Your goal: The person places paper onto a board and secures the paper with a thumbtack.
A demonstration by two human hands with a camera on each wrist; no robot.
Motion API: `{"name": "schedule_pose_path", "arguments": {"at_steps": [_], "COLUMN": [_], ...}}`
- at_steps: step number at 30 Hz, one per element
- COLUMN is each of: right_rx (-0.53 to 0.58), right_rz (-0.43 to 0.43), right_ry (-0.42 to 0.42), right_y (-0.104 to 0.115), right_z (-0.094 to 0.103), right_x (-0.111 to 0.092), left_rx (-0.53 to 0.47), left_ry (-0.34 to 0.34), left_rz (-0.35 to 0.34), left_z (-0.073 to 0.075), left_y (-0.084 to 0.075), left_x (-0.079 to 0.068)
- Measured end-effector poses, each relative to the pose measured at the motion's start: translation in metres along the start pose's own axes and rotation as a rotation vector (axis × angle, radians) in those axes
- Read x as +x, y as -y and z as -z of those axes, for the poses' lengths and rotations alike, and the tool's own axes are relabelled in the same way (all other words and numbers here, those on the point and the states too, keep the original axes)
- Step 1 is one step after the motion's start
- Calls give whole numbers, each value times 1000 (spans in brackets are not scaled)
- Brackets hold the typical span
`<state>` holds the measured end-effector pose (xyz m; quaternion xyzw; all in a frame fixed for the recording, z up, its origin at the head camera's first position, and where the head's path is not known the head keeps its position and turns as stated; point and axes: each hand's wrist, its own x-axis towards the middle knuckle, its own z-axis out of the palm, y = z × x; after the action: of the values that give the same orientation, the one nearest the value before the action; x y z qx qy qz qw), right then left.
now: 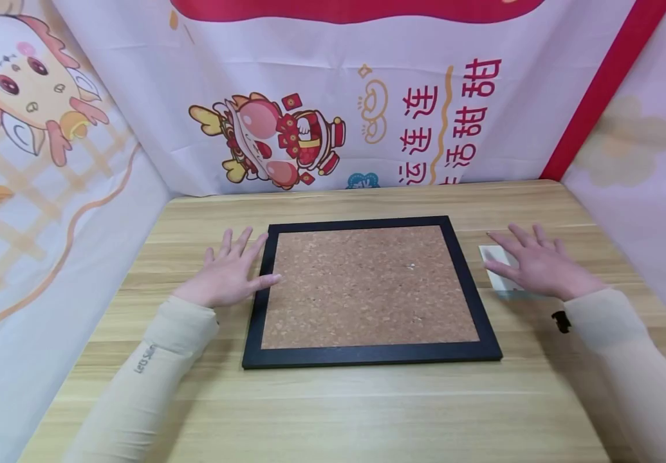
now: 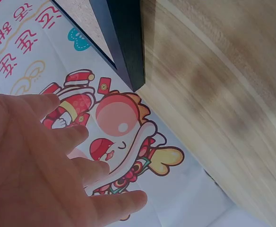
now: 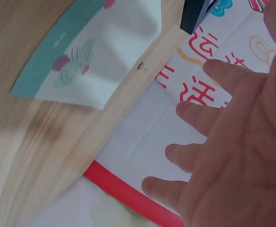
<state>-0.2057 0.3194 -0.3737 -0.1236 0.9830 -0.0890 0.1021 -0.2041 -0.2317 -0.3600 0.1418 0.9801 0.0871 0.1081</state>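
A cork board (image 1: 367,289) in a black frame (image 1: 373,355) lies flat on the table. My left hand (image 1: 225,276) hovers at the frame's left side, fingers spread and thumb overlapping the edge in the head view. The left wrist view shows that palm (image 2: 38,161) holding nothing, near a corner of the frame (image 2: 128,52). To the board's right, my right hand (image 1: 535,263) is spread over a white paper card (image 1: 497,278) and partly hides it. In the right wrist view the card (image 3: 100,61) has a green band and a pale printed figure; the fingers hold nothing.
A small pin-like thing (image 3: 141,66) lies on the wood beside the card. A tiny whitish item (image 1: 410,265) sits on the cork. The wooden table (image 1: 356,411) meets a printed cloth (image 1: 321,58) at the back, with more cloth at both sides.
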Motion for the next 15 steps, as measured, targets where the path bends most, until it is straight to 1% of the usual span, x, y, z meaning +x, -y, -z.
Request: {"name": "schedule_pose_path", "arguments": {"at_steps": [4, 8, 12, 15], "right_rx": [17, -30, -41, -17], "right_rz": [-11, -10, -19, -57], "right_ry": [-14, -45, -46, -29], "right_y": [-9, -21, -31, -36], "right_z": [4, 9, 12, 14], "right_x": [-2, -3, -4, -4], "left_rx": [0, -36, -149, -241], "left_ry": [5, 12, 3, 13], "left_rz": [-4, -32, -84, -67], "left_z": [2, 5, 8, 12], "left_y": [3, 10, 16, 19], "left_x": [1, 5, 10, 12]}}
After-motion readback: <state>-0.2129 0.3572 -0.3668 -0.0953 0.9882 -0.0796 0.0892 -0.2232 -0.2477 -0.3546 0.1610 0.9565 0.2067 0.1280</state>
